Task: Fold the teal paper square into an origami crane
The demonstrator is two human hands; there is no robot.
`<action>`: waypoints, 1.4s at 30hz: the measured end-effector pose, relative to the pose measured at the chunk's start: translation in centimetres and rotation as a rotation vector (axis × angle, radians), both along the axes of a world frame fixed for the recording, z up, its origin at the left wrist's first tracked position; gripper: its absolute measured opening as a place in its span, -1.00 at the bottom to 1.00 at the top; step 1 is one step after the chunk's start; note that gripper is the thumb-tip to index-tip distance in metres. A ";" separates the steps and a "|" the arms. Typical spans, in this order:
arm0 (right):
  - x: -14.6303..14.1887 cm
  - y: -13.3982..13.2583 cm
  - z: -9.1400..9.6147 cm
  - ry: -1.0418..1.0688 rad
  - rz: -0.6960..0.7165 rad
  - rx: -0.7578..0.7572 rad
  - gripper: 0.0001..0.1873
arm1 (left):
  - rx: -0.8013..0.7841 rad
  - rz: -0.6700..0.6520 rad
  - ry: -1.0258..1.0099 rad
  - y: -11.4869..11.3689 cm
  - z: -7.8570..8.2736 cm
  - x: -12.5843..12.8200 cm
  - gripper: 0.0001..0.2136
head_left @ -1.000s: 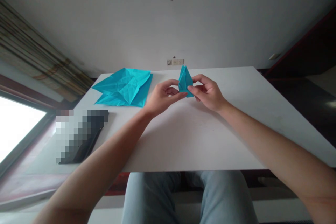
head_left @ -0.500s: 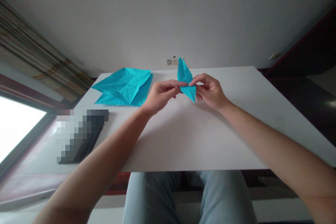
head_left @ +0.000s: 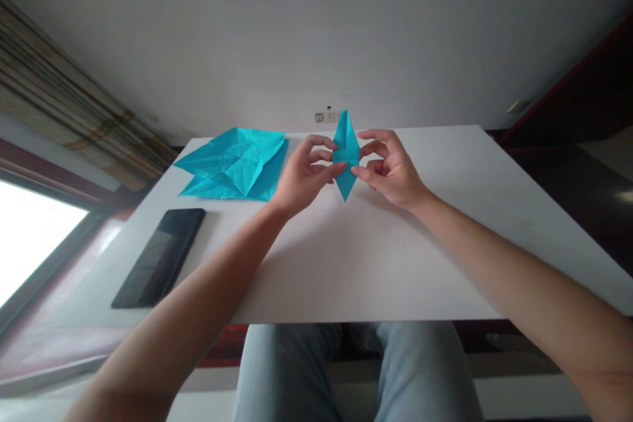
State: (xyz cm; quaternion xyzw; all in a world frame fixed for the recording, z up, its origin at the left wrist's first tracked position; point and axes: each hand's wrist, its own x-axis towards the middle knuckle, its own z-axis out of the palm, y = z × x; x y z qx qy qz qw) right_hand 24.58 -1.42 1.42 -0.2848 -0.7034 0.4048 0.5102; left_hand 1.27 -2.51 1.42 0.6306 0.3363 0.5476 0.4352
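1. Far left: bright window, with a striped curtain hanging above it.
2. Next up, a black phone lying flat near the left end of the white table.
3. Past that, some big creased blue paper, spread out toward the far edge, well covered in fold lines.
4. Left hand: it's got a pinch grip on the small one, thumb across the front, fingers along the left edge.
5. The small folded blue paper itself is right between the hands, kinda kite-shaped, narrow tips up top and one point facing down. Its top partly covers the wall sockets behind.
6. Right hand: gripping too, thumb on the lower right edge, other fingers curled by the side, index fingertip near the upper edge.
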 end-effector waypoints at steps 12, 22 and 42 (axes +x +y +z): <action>0.4 0.3 -0.5 -0.034 -0.007 0.035 -0.30 | -0.003 -0.051 -0.027 -0.1 -0.3 0.2 -0.49; 0.4 0.8 -1.4 -0.035 0.014 0.136 -0.41 | 0.000 -0.053 -0.016 -0.1 -0.3 0.2 -0.52; 0.3 0.8 -0.8 -0.158 0.054 0.102 -0.66 | 0.169 0.083 0.276 -0.6 -0.3 -0.7 -0.67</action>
